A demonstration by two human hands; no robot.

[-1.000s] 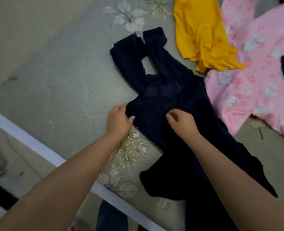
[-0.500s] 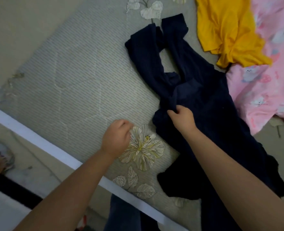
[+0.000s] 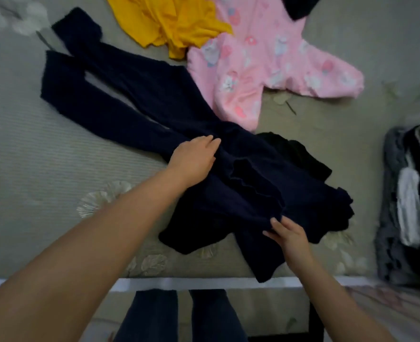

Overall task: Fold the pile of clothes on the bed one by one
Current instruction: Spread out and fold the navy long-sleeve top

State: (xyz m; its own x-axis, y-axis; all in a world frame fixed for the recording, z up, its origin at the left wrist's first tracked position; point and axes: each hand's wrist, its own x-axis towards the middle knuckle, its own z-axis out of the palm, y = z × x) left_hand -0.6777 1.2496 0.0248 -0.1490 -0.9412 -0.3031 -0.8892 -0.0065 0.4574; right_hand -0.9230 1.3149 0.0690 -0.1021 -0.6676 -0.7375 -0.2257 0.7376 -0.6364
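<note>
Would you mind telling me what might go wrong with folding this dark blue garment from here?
1. The dark blue garment is bunched where the right hand pinches its edge, so a fold now may trap creases.
2. Its lower corner reaches the bed's edge and could slip off.
3. It lies against the pink garment and over a black cloth, which may get dragged along. The left hand only rests flat on it.

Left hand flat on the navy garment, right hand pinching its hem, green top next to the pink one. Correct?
Not quite: the top beside the pink one is yellow, not green, as the head view shows. The rest holds: left hand lies flat on the navy garment, right hand pinches its hem.
</note>
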